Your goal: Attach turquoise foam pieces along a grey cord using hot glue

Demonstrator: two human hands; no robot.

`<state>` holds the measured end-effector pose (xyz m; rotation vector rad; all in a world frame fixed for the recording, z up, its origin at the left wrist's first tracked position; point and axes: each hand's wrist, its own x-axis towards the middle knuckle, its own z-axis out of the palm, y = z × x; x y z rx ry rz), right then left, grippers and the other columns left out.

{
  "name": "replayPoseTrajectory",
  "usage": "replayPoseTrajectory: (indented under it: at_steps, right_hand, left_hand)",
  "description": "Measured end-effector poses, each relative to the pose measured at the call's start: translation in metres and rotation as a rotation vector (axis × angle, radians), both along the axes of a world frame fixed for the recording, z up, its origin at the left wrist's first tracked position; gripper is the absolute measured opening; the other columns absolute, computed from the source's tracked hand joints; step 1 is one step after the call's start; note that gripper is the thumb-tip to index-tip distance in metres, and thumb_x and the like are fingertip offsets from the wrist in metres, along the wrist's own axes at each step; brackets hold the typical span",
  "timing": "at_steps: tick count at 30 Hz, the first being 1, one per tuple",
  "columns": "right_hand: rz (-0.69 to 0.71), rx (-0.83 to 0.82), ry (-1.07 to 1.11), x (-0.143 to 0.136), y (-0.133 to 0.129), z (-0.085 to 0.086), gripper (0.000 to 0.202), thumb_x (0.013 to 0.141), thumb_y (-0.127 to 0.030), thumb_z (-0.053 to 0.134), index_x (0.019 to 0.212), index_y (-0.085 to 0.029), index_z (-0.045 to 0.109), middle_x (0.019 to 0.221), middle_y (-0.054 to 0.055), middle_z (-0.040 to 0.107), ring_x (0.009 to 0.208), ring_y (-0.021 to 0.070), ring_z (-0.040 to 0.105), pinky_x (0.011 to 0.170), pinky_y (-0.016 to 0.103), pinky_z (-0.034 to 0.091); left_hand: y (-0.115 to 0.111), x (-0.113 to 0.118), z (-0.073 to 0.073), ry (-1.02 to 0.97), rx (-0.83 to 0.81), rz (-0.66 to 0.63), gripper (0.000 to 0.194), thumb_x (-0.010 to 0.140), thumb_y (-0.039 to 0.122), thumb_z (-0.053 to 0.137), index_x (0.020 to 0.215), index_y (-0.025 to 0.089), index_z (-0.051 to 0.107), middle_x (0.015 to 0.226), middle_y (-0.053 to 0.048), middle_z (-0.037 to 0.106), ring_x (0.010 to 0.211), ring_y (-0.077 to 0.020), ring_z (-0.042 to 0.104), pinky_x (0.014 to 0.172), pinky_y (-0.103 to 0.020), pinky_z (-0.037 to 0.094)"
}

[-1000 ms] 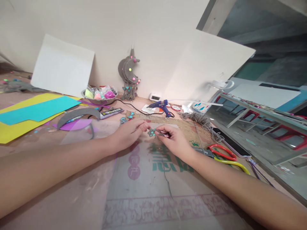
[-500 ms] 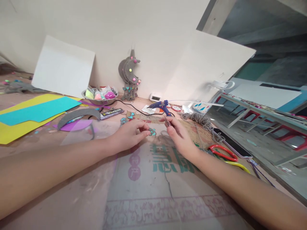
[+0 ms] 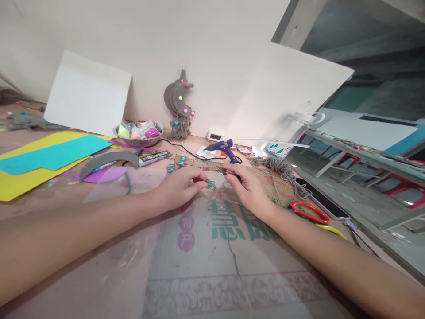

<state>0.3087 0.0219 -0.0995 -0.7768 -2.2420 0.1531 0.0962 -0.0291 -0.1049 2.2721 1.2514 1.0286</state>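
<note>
My left hand point(image 3: 181, 186) pinches a small teal flower-shaped piece with grey edging point(image 3: 210, 184) between thumb and fingertips. Opposite it, my right hand point(image 3: 247, 188) is closed around a small pointed metal tool point(image 3: 220, 170). Its tip points left, above the flower piece, and the fingers cover the rest, so its exact kind is unclear. A loop of thin grey cord point(image 3: 229, 191) lies between the hands. Beneath them is a translucent printed plastic sheet point(image 3: 192, 266). More small teal pieces point(image 3: 171, 168) lie just beyond my left hand.
A blue glue gun point(image 3: 222, 146) rests behind the hands. To the right are coiled grey cord point(image 3: 279, 168), a phone point(image 3: 320, 199) and red-handled scissors point(image 3: 308, 212). Left are teal card point(image 3: 59, 153) and a metal bowl point(image 3: 139, 141). A moon-shaped ornament point(image 3: 179, 99) leans on the wall.
The tool in my right hand has swung from pointing upward to lying nearly level, tip leftward. My right fingers have lowered slightly. My left hand stays almost still with the flower piece.
</note>
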Motion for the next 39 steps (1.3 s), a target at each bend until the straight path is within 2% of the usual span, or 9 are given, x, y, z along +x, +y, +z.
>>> replayPoseTrajectory:
  at_steps: [6, 12, 20, 26, 39]
  right_hand:
    - [0.043, 0.061, -0.080, 0.0031, 0.0052, -0.0015, 0.021, 0.090, -0.028, 0.046, 0.102, -0.021, 0.061, 0.091, 0.005, 0.066, 0.083, 0.0183, 0.058, 0.075, 0.033, 0.045]
    - [0.054, 0.112, -0.163, 0.0033, -0.0008, 0.0018, 0.022, 0.090, -0.029, 0.046, 0.104, -0.019, 0.061, 0.076, 0.004, 0.057, 0.075, 0.0174, 0.053, 0.070, 0.032, 0.041]
    - [0.085, 0.229, -0.237, 0.0068, 0.0039, 0.0028, 0.022, 0.090, -0.029, 0.047, 0.102, -0.018, 0.062, 0.077, 0.005, 0.056, 0.076, 0.0184, 0.050, 0.071, 0.032, 0.040]
    - [0.112, 0.244, -0.257, 0.0072, 0.0041, 0.0021, 0.022, 0.090, -0.028, 0.046, 0.105, -0.020, 0.060, 0.078, 0.004, 0.055, 0.077, 0.0180, 0.050, 0.071, 0.032, 0.039]
    - [0.073, 0.256, -0.310, 0.0070, 0.0027, 0.0033, 0.024, 0.090, -0.031, 0.045, 0.105, -0.021, 0.061, 0.079, 0.006, 0.056, 0.078, 0.0196, 0.049, 0.072, 0.034, 0.038]
  left_hand:
    - [-0.0005, 0.0004, 0.0005, 0.017, 0.014, 0.007, 0.014, 0.085, 0.021, 0.046, 0.078, 0.016, 0.058, 0.074, 0.000, 0.058, 0.071, -0.0131, 0.051, 0.065, -0.025, 0.037]
    - [-0.0018, 0.0016, 0.0032, 0.034, 0.028, 0.018, 0.012, 0.083, 0.018, 0.048, 0.073, 0.016, 0.056, 0.070, 0.001, 0.056, 0.069, -0.0127, 0.050, 0.065, -0.025, 0.036]
    - [-0.0023, 0.0013, 0.0041, 0.066, 0.019, 0.004, 0.013, 0.084, 0.020, 0.046, 0.074, 0.016, 0.054, 0.072, 0.001, 0.056, 0.072, -0.0134, 0.050, 0.067, -0.026, 0.036]
    - [-0.0004, 0.0009, 0.0007, 0.089, 0.031, 0.008, 0.013, 0.084, 0.018, 0.044, 0.077, 0.017, 0.055, 0.074, 0.000, 0.055, 0.074, -0.0145, 0.050, 0.068, -0.027, 0.036]
    - [0.0002, -0.0015, -0.0027, 0.171, 0.127, 0.012, 0.013, 0.085, 0.021, 0.044, 0.077, 0.018, 0.054, 0.076, -0.002, 0.057, 0.077, -0.0173, 0.051, 0.071, -0.029, 0.036]
